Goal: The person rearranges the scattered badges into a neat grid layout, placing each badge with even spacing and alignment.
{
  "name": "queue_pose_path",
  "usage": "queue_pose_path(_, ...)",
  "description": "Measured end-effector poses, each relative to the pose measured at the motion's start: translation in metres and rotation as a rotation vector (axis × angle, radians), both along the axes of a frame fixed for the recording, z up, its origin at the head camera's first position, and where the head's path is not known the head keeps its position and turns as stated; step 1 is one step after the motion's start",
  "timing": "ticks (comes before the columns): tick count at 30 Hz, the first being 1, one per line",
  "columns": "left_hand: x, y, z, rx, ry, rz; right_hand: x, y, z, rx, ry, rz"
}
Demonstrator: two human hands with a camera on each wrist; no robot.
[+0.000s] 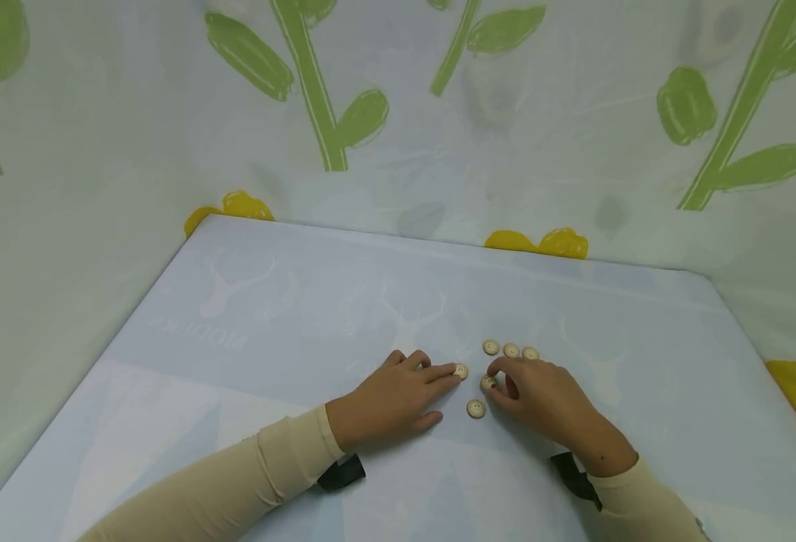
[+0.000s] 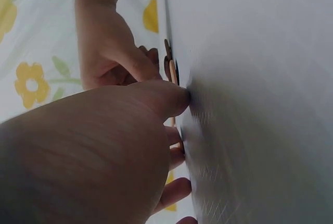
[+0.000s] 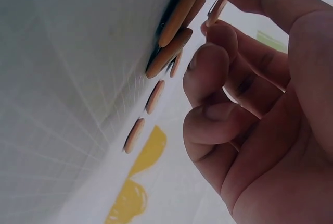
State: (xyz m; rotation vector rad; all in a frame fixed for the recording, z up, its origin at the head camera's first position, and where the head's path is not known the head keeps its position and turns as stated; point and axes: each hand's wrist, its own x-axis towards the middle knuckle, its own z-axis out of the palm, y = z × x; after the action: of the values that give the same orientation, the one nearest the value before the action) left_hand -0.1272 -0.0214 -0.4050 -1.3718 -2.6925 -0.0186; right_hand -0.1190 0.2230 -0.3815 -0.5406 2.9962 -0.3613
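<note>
Several round, pale wooden buttons lie on the table. My left hand rests flat on the table, its straight index fingertip touching one button. Just to the right, my right hand pinches another button between thumb and index finger; in the right wrist view this button stands on edge, off the surface. A third button lies nearer me, between the hands. Beyond the right hand, a row of buttons runs rightward. In the left wrist view the left thumb touches the table.
A pale cloth with printed deer heads covers the table. Behind it hangs a white curtain with green leaves and yellow flowers. Dark straps show at the wrists below the beige sleeves.
</note>
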Motion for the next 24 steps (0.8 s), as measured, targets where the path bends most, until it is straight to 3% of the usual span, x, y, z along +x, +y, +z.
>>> queue_pose_path(13,0.000,-0.002,-0.001,-0.011,-0.021,0.006,-0.004,-0.002,0.000,0.003,0.024,-0.013)
queue_pose_path(24,-0.001,-0.001,-0.004,0.013,0.021,-0.011,-0.014,0.001,0.000,0.012,0.021,0.001)
